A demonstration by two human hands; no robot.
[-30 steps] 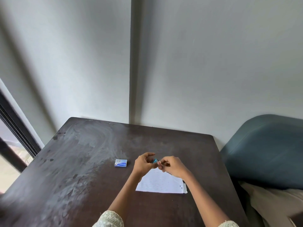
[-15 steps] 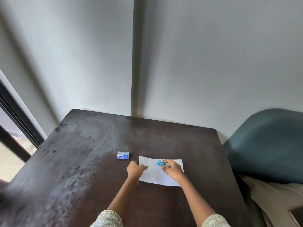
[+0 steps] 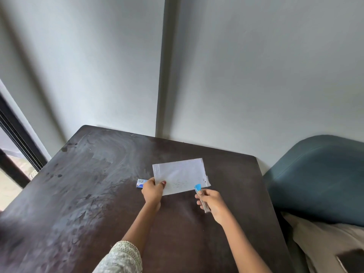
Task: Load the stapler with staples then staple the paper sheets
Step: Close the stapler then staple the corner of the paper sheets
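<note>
Stapler [image 3: 200, 196]: gripped in my right hand [image 3: 213, 203], blue nose pointed up-left toward sheets [image 3: 180, 175]; left hand [image 3: 152, 191] pinched their corner.

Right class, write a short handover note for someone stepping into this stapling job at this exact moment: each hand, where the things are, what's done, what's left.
Left hand: pinching the near left corner of the paper sheets, lifting them off the table.
Right hand: gripping the blue stapler, its nose at the sheets' near right corner.
Staple box: on the table, just left of the left hand.
Done: stapler is in hand and looks closed; whether it is loaded cannot be seen.
Left: slide the corner into the stapler, press, and check the sheets hold.
</note>
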